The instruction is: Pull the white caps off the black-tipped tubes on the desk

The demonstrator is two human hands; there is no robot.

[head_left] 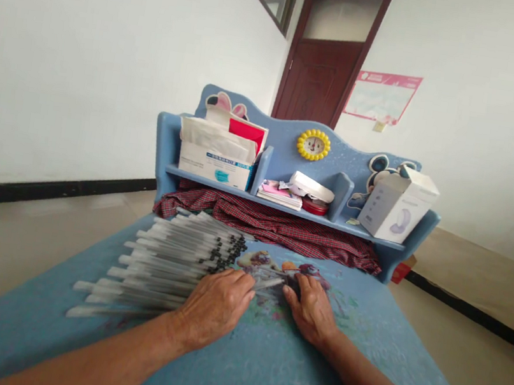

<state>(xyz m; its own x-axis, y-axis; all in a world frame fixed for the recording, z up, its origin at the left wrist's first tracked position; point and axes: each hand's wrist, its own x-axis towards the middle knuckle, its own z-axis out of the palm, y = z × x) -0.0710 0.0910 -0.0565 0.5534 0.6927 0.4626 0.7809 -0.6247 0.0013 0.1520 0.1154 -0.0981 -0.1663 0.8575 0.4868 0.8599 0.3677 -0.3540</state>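
Note:
A wide pile of pens (165, 256) with frosted, whitish barrels and black ends lies on the left half of the blue table (259, 373). Beside the pile's black ends, my left hand (222, 297) is closed, fingers curled downward. One pale pen (268, 283) sticks out from its fingertips towards the right. My right hand (311, 310) rests just across from it, thumb and fingers bent around a small dark thing (292, 280) that is partly hidden and blurred. Under and behind the hands the tabletop carries a worn cartoon print.
A blue shelf (238, 191) spans the table's back edge, holding a mask box (216, 161), papers (280, 194), a red tin (315, 207) and a white box (398, 206). Checked cloth (271, 224) lies bunched below it. A yellow flower clock (313, 145) decorates the backboard.

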